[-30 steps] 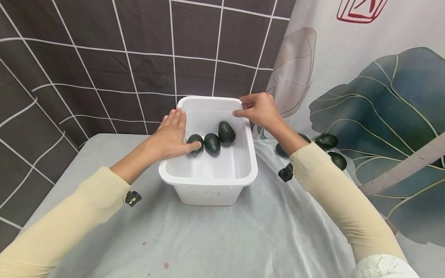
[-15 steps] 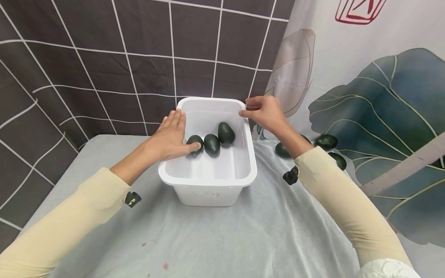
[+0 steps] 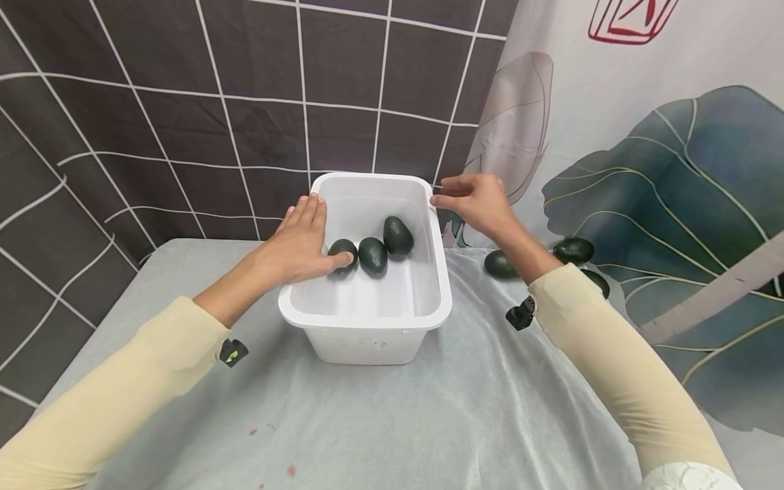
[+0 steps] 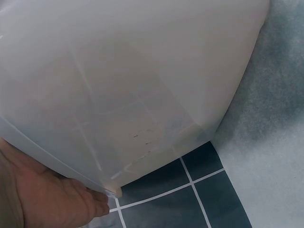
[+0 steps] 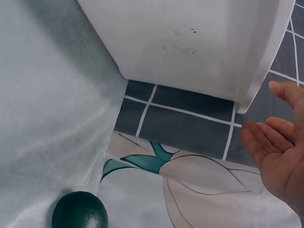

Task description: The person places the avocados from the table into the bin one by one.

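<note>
Far left, a dark sheet (image 3: 184,122) printed with a white grid. In front of it, a person's left hand (image 3: 290,245) lies along the left rim of a white tub (image 3: 367,346), fingers straight and close together, thumb spread wide over the inside; whether the thumb touches the nearest avocado is unclear. The tub stands upright on a gray cloth (image 3: 214,422); small marks on its front are too faint to read. Inside, three dark green avocados sit in a row: left (image 3: 340,250), middle (image 3: 373,256) and right (image 3: 398,235), the last set farther back. The right hand (image 3: 480,204) is just beside the tub's far right corner, holding nothing, thumb and fingertips a narrow gap apart. Beyond it, more avocados (image 3: 501,264) rest on the cloth, partly behind the sleeve (image 3: 606,354). Far right, a leaf-print curtain (image 3: 704,177) bears a red boxed mark (image 3: 633,24), cut off and illegible.
</note>
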{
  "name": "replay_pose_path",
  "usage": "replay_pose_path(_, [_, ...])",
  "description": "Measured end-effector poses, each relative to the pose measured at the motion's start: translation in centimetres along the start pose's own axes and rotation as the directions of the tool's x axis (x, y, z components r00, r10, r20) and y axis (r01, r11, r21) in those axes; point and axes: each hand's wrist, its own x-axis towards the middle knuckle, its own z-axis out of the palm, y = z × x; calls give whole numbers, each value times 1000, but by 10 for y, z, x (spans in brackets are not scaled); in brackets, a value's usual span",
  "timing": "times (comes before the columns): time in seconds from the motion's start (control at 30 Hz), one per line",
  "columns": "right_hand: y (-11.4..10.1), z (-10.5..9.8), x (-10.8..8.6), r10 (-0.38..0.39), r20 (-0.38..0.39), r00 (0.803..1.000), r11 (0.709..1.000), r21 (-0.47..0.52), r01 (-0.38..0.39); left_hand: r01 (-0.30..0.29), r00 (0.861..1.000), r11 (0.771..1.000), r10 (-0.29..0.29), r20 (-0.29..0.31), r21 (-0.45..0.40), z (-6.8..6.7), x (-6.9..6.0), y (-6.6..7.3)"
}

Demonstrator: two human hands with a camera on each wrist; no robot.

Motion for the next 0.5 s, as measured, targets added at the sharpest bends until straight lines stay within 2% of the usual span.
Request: replay_pose_path(0.5, [13, -5, -10, 13, -22, 1000, 1000, 6, -13, -4, 1000, 1000, 4, 1, -11, -1, -1, 0])
